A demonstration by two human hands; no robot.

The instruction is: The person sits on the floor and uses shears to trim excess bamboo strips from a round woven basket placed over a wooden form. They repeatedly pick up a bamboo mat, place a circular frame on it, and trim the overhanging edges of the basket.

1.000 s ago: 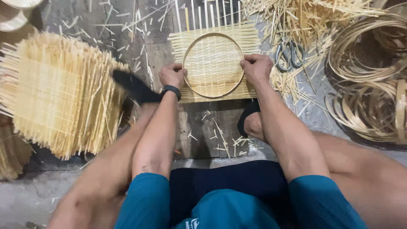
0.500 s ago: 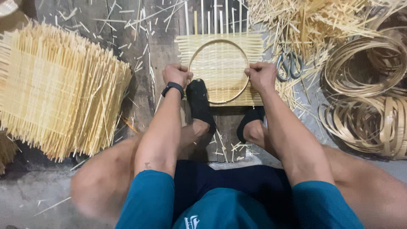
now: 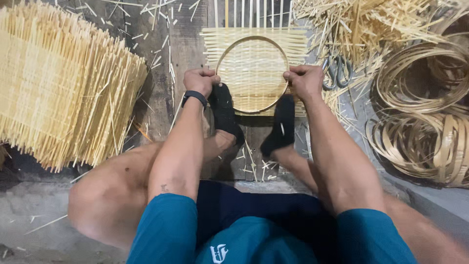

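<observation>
A round bamboo hoop (image 3: pixel 252 44) lies on a square woven bamboo mat (image 3: pixel 254 63) on the floor in front of me. My left hand (image 3: pixel 200 80) grips the hoop's left edge, a black band on its wrist. On the opposite rim my right hand (image 3: pixel 305 80) holds the hoop and mat together. Both of my feet in black socks (image 3: pixel 224 110) press on the mat's near edge, between the hands. Loose strips stick out past the mat's far side.
A stack of woven bamboo mats (image 3: pixel 58 83) sits at the left. Coils of bamboo strips and hoops (image 3: pixel 430 107) lie at the right. Scissors (image 3: pixel 337 73) rest beside the right hand, below a heap of loose splints (image 3: pixel 361 24). Offcuts litter the floor.
Both feet have come forward onto the mat's near edge; a second ago the left foot was off to the side. The hands have stayed on the hoop.
</observation>
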